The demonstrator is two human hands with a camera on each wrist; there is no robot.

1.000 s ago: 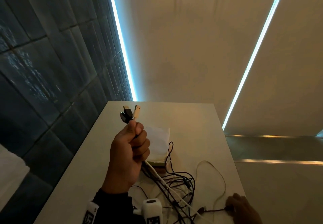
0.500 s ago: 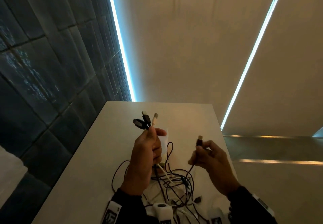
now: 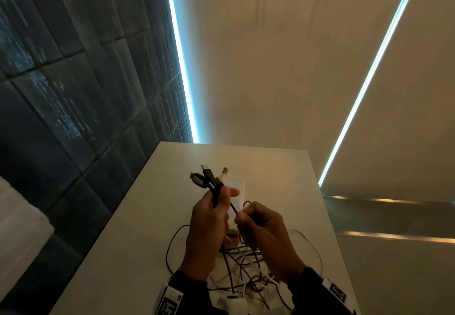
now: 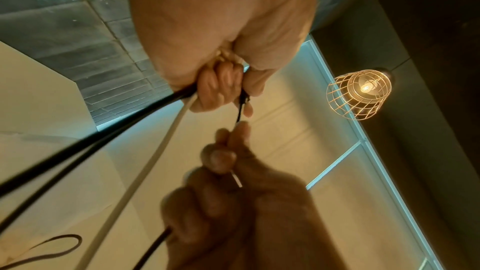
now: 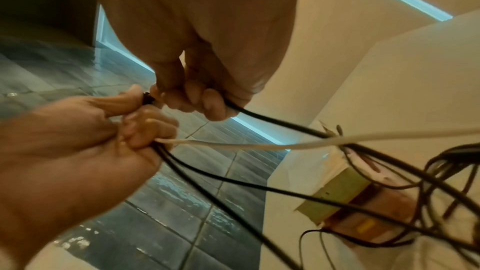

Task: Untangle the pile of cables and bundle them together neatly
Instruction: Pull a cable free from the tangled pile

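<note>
My left hand [image 3: 216, 206] is raised over the table and grips a bunch of cable ends. Two black plugs [image 3: 205, 175] and a white plug [image 3: 224, 173] stick up out of its fist. Right beside it, my right hand [image 3: 242, 218] pinches a thin black cable [image 3: 234, 207] that runs up under the left thumb. In the left wrist view the left fingers [image 4: 221, 87] curl around black cables [image 4: 103, 137] and a white cable [image 4: 155, 151]. The remaining tangle of cables [image 3: 246, 265] hangs down onto the white table [image 3: 138, 228].
A small tan and brown box [image 5: 350, 202] with white paper [image 3: 237, 186] lies on the table under the cables. A dark tiled wall [image 3: 61, 117] runs along the table's left edge. A wire-cage lamp [image 4: 359, 93] hangs overhead.
My right hand picked a black cable end off the table near the right edge, lifted it and moved left. It now meets the left hand, which has come lower and nearer.
</note>
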